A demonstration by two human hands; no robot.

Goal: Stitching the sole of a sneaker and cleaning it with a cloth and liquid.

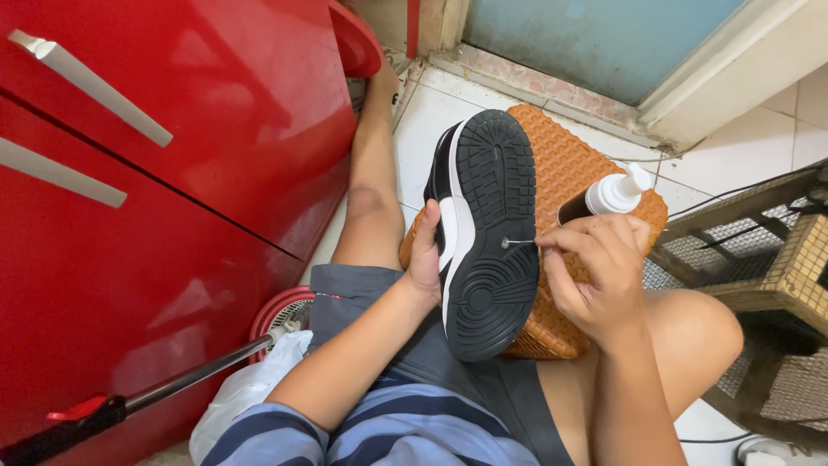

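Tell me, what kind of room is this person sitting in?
Probably a small room at home, maybe a kitchen or utility corner. There is a white tiled floor, a red cabinet that may be a fridge, and a door. The person holds a shoe.

I am sitting on the floor of a home, in a cramped corner by a doorway. White glazed floor tiles (431,112) run up to a pale blue painted door (595,39) in a cream frame. Beside me stands a glossy red refrigerator (172,198) with long silver handles (90,82).
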